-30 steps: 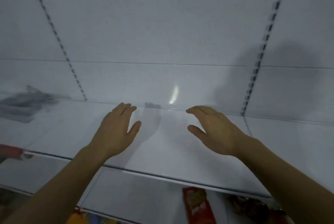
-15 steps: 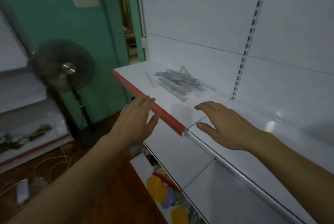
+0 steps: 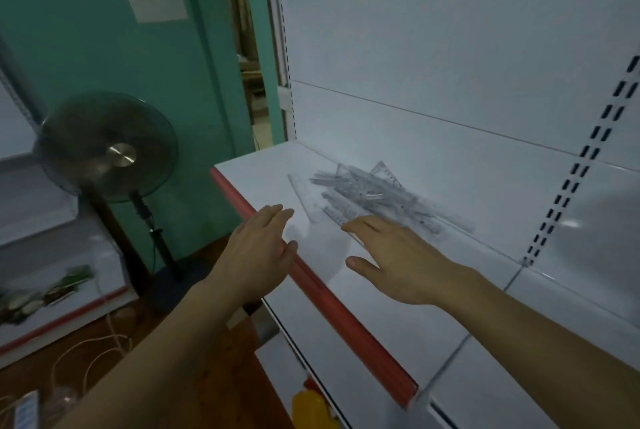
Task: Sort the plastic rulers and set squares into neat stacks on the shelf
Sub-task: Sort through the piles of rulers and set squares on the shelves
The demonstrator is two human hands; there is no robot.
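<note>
Here, flat hands (image 3: 398, 255) near rulers (image 3: 367, 196).

Shop: white slotted retail shelving (image 3: 450, 255)

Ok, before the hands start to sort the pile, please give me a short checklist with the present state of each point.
1. Both hands free: ok. The left hand and the right hand hold nothing, fingers straight.
2. Pile within reach: ok. The right hand's fingertips are at the near edge of the pile of rulers and set squares.
3. Pile already sorted: not ok. The pieces lie crossed over one another.
4. Room for stacks: ok. The shelf shows bare surface left of the pile.
5. Number of pieces of each kind: cannot tell, they are clear plastic and blurred.
</note>
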